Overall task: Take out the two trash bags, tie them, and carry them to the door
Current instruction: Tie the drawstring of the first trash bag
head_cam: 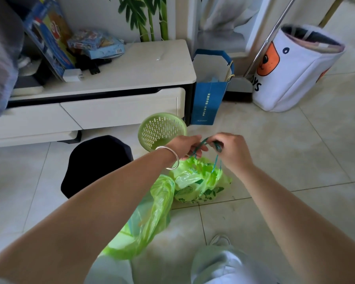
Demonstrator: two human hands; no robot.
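Note:
A filled green trash bag (201,185) sits on the tiled floor, its mouth gathered by a teal drawstring (203,142). My left hand (186,145) pinches one end of the drawstring and my right hand (232,149) grips the other, both just above the bag. A second green trash bag (150,218) lies slack on the floor to the near left, its mouth open and nobody holding it. A green slotted waste basket (161,130) lies tipped on its side behind my left hand.
A black bin (94,162) stands left of the bags. A white TV cabinet (115,78) runs along the back, with a blue paper bag (207,101) at its right end. A white fabric hamper (295,70) and a metal pole (264,39) stand at back right.

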